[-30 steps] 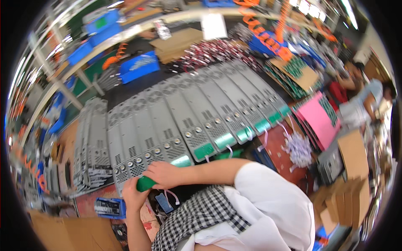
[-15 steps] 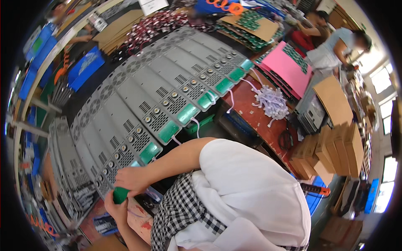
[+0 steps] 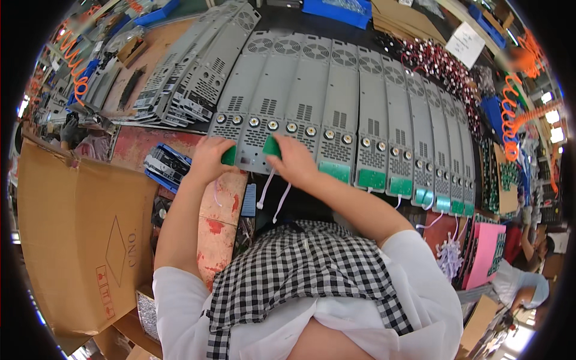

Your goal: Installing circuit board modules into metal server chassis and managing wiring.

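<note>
A row of long grey perforated metal panels (image 3: 309,78) lies side by side across the bench, each with round fittings near its front end. At the front end of the leftmost panel, my left hand (image 3: 209,161) is closed on a small green circuit board (image 3: 228,156). My right hand (image 3: 295,161) pinches another green circuit board (image 3: 272,146) over the neighbouring panel. Thin white cables (image 3: 263,191) hang from the panel edge below the right hand. To the right, green boards (image 3: 371,179) sit on the front ends of several panels, with white cables dangling.
Stacked grey panels (image 3: 192,72) lean at the left. Blue-and-black parts (image 3: 168,163) rest near my left forearm, beside a large cardboard box (image 3: 90,240). A white cable bundle (image 3: 449,257) and pink sheets (image 3: 485,252) lie at the right. Another person (image 3: 528,282) is at far right.
My view has swung toward the left end of the row. My hands, earlier together around one green board, are now apart, each with a green board at the panel fronts.
</note>
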Tool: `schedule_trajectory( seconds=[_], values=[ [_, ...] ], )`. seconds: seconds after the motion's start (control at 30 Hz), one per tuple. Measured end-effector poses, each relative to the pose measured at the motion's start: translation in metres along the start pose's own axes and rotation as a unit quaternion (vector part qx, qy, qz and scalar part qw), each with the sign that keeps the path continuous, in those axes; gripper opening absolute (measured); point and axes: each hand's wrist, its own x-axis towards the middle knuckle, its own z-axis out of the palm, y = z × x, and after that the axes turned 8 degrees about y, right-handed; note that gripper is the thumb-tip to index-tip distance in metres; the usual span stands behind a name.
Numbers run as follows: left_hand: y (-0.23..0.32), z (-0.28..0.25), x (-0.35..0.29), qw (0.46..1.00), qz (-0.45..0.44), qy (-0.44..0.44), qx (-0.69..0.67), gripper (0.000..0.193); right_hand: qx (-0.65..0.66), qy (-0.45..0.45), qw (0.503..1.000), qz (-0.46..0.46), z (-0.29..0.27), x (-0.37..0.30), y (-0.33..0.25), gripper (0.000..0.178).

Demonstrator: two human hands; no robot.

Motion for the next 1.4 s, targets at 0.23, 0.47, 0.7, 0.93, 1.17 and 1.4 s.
schedule_trajectory(
  seconds=[0.23,0.47,0.7,0.93,1.17,1.4],
  values=[
    [-0.05,0.038,-0.002,0.991,0.023,-0.122,0.05,0.047,0.01,-0.038,0.996,-0.081,0.081,0.009,-0.008,0.05],
    [-0.032,0.024,0.001,0.997,-0.002,-0.077,-0.011,0.064,-0.115,-0.093,0.986,-0.077,0.061,0.0,-0.019,0.059],
    [-0.039,0.018,0.0,0.996,0.029,-0.086,-0.011,0.065,-0.116,-0.032,0.988,-0.095,0.072,-0.001,-0.018,0.058],
    [-0.05,0.023,0.003,0.992,0.036,-0.118,-0.003,0.068,-0.107,-0.114,0.988,-0.004,0.069,0.006,-0.026,0.054],
    [-0.046,0.021,-0.002,0.996,0.04,-0.081,-0.026,0.07,-0.088,-0.083,0.993,0.002,0.065,0.01,-0.017,0.052],
    [-0.043,0.022,0.0,0.994,0.052,-0.093,0.01,0.075,-0.09,-0.095,0.991,0.018,0.051,0.01,-0.022,0.052]
  ],
)
